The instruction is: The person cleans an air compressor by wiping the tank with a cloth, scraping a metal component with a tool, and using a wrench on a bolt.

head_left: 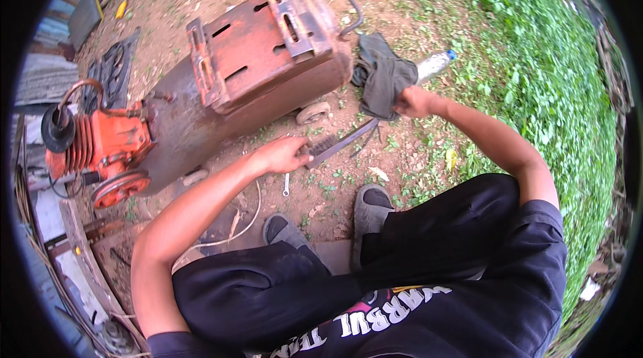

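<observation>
My left hand (284,155) has its fingers curled on the near end of a long dark, narrow tool (341,140), which has a ridged or bristled part; its exact kind is hard to tell. My right hand (415,100) grips a dark grey-green cloth (376,66) near the tool's far end. Behind the cloth lies a silvery bottle (432,66) with a blue cap. A small wrench (287,185) lies on the dirt below my left hand.
A rusty compressor tank (201,137) with a red mounting plate (248,50) and orange-red pump (114,137) stands on wheels ahead-left. A pale hose (254,210) lies by my feet. Dirt ground meets grass (549,90) on the right; metal scraps (67,244) line the left.
</observation>
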`<act>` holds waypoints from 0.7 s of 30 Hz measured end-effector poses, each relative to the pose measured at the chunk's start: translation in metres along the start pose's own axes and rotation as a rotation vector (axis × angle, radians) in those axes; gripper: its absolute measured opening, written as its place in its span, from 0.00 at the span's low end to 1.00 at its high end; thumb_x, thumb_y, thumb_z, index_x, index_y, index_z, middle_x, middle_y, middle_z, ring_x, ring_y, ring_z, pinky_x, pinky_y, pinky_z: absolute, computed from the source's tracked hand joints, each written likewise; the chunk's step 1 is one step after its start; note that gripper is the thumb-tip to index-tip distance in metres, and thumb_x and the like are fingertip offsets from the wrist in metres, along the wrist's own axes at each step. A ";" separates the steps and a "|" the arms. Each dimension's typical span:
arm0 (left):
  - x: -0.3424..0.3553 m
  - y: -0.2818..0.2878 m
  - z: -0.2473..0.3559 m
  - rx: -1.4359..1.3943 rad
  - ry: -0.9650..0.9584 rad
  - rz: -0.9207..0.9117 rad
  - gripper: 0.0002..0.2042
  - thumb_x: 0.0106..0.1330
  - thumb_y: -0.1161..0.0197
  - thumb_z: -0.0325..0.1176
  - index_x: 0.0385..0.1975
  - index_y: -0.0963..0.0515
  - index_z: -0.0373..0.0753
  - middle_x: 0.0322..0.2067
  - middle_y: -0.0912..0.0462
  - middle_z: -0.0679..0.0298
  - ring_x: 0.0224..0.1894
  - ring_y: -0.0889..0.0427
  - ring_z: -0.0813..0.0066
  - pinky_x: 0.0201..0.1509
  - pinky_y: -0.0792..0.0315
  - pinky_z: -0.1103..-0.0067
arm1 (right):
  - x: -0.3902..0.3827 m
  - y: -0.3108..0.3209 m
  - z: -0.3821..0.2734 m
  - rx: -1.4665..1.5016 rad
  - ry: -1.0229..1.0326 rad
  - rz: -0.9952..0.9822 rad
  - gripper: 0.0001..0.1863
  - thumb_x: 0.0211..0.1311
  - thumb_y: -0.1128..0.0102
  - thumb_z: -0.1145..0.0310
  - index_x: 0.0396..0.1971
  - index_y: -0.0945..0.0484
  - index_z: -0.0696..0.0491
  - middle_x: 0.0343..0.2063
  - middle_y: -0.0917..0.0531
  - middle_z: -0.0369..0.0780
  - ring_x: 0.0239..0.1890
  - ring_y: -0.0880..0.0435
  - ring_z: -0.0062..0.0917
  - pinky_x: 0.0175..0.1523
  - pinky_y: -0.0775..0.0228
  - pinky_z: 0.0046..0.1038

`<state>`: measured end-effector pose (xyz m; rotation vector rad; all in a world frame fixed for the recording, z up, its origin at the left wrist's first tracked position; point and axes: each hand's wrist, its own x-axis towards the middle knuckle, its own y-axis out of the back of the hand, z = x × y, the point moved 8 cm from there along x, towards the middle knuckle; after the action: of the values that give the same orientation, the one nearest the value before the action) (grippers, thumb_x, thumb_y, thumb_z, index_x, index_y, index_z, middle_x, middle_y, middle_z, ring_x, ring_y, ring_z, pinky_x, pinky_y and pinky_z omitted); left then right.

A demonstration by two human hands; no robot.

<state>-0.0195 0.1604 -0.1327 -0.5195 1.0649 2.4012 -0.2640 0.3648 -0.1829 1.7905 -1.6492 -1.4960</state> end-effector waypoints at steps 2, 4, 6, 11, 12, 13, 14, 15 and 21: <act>-0.004 -0.001 -0.011 0.016 0.011 0.034 0.22 0.66 0.40 0.45 0.52 0.26 0.34 0.43 0.18 0.47 0.48 0.19 0.51 0.54 0.27 0.64 | 0.017 -0.012 -0.078 0.156 0.130 0.000 0.13 0.57 0.37 0.59 0.31 0.20 0.56 0.28 0.17 0.48 0.34 0.16 0.40 0.43 0.23 0.41; -0.004 0.002 -0.009 -0.009 0.012 0.041 0.22 0.66 0.40 0.45 0.52 0.26 0.34 0.42 0.18 0.47 0.48 0.19 0.51 0.53 0.26 0.64 | 0.011 -0.020 -0.130 -0.153 0.509 0.271 0.16 0.55 0.36 0.59 0.37 0.24 0.54 0.34 0.22 0.44 0.41 0.20 0.38 0.48 0.28 0.39; -0.010 0.010 -0.001 -0.044 0.043 0.042 0.22 0.66 0.40 0.46 0.51 0.26 0.34 0.42 0.18 0.47 0.48 0.19 0.50 0.53 0.26 0.64 | 0.023 -0.043 -0.129 -0.260 0.511 0.203 0.21 0.54 0.35 0.59 0.44 0.27 0.54 0.41 0.26 0.42 0.49 0.26 0.36 0.52 0.33 0.36; -0.044 0.024 -0.005 -0.137 0.140 0.145 0.22 0.66 0.41 0.45 0.51 0.26 0.33 0.43 0.19 0.46 0.49 0.20 0.49 0.54 0.27 0.62 | 0.066 -0.075 -0.136 -0.540 0.641 0.000 0.17 0.59 0.44 0.64 0.46 0.28 0.56 0.43 0.24 0.43 0.50 0.25 0.36 0.52 0.33 0.36; -0.053 0.032 -0.002 -0.136 0.155 0.159 0.22 0.66 0.41 0.45 0.51 0.26 0.33 0.44 0.19 0.46 0.49 0.20 0.49 0.54 0.27 0.62 | 0.073 -0.080 -0.135 -0.599 0.628 -0.031 0.16 0.60 0.47 0.66 0.46 0.28 0.56 0.43 0.24 0.44 0.51 0.25 0.36 0.53 0.33 0.37; -0.070 0.033 -0.003 -0.141 0.191 0.170 0.22 0.66 0.41 0.44 0.51 0.26 0.33 0.45 0.19 0.46 0.50 0.21 0.49 0.55 0.28 0.62 | 0.075 -0.077 -0.145 -0.484 0.600 -0.032 0.16 0.61 0.49 0.67 0.47 0.29 0.57 0.43 0.23 0.45 0.50 0.23 0.39 0.51 0.31 0.39; -0.085 0.036 -0.003 -0.146 0.215 0.179 0.22 0.66 0.40 0.44 0.51 0.26 0.33 0.46 0.20 0.45 0.50 0.21 0.48 0.55 0.28 0.62 | 0.073 -0.066 -0.152 -0.373 0.559 -0.040 0.16 0.61 0.51 0.69 0.47 0.30 0.58 0.43 0.23 0.47 0.49 0.22 0.42 0.50 0.29 0.42; -0.105 0.039 -0.001 -0.082 0.246 0.203 0.21 0.66 0.40 0.43 0.51 0.26 0.34 0.46 0.20 0.46 0.51 0.22 0.48 0.57 0.29 0.62 | 0.067 -0.049 -0.168 -0.244 0.528 -0.111 0.15 0.64 0.52 0.67 0.47 0.32 0.59 0.38 0.21 0.52 0.42 0.19 0.47 0.45 0.28 0.46; -0.144 0.070 0.014 0.077 0.409 0.044 0.19 0.66 0.41 0.41 0.50 0.25 0.34 0.45 0.19 0.47 0.51 0.22 0.47 0.56 0.29 0.60 | 0.045 0.023 -0.250 0.098 0.470 -0.334 0.20 0.68 0.46 0.54 0.43 0.31 0.59 0.28 0.20 0.55 0.37 0.18 0.49 0.42 0.28 0.45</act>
<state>0.0588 0.0929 -0.0094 -0.9995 1.3408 2.3351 -0.0847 0.2149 -0.0817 2.3378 -1.2543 -0.9994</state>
